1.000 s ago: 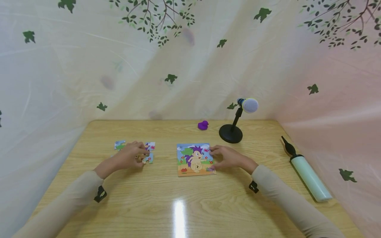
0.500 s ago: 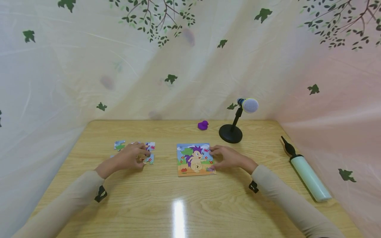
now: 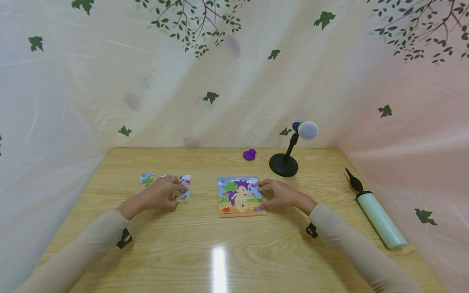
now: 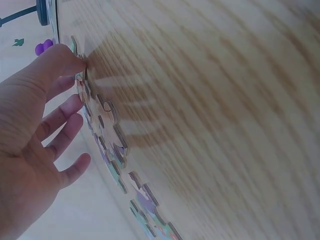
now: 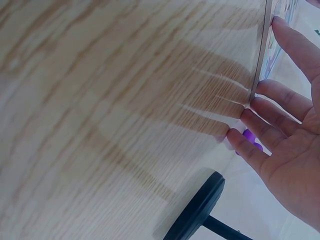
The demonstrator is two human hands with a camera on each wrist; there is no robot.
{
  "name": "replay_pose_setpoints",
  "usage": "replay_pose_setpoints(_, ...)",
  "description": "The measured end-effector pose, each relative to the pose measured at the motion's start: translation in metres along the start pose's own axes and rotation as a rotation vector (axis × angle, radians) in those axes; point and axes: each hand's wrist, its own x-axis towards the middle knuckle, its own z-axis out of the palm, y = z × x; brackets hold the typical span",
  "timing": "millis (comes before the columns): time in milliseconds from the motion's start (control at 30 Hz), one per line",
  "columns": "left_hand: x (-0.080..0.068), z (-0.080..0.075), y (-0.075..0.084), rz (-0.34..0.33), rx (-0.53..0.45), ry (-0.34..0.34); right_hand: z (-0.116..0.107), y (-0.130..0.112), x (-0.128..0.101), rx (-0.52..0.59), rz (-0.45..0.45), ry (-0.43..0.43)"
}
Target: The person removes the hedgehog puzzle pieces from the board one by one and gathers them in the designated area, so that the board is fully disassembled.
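On the left of the wooden table, my left hand (image 3: 160,193) sits low over loose jigsaw pieces. Its thumb and index finger pinch a puzzle piece (image 3: 174,195) lying among them; the hand hides part of the group. A blue-and-green piece (image 3: 147,179) is left of the fingers, and in the left wrist view more pieces (image 4: 112,130) run along the tabletop. My right hand (image 3: 283,193) rests at the right edge of a square hedgehog puzzle board (image 3: 239,199). Thumb and fingertips touch this board with the fingers fairly straight, as the right wrist view shows.
A purple rubber duck (image 3: 250,154) stands near the table's back edge. Right of it is a microphone (image 3: 307,130) on a black round-based stand (image 3: 283,165). A pale green hand pump (image 3: 382,219) lies along the right side. A leaf-patterned curtain (image 3: 234,81) hangs behind.
My left hand's fingers have shifted slightly right over the pieces, uncovering a bit more of the piece between them. My right hand and the puzzle board have stayed where they were.
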Motion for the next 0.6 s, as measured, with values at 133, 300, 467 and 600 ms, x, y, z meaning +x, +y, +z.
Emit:
replay_pose_setpoints(133,0.0005,0.0001,-0.0001,0.005,0.002,-0.01,0.0001,0.0001,-0.0007,0.003,0.0,0.0)
replay_pose_setpoints(300,0.0027,0.0002,-0.0011,0.019,0.024,-0.028,0.0005,0.0006,-0.0006,0.01,-0.001,0.0)
replay_pose_setpoints(467,0.0047,0.0015,-0.0023,0.026,0.032,-0.032,0.0013,0.0016,-0.0001,0.01,0.006,-0.001)
replay_pose_setpoints(600,0.0055,0.0013,-0.0021,0.029,0.024,-0.03,0.0022,0.0026,0.0003,0.004,0.007,-0.002)
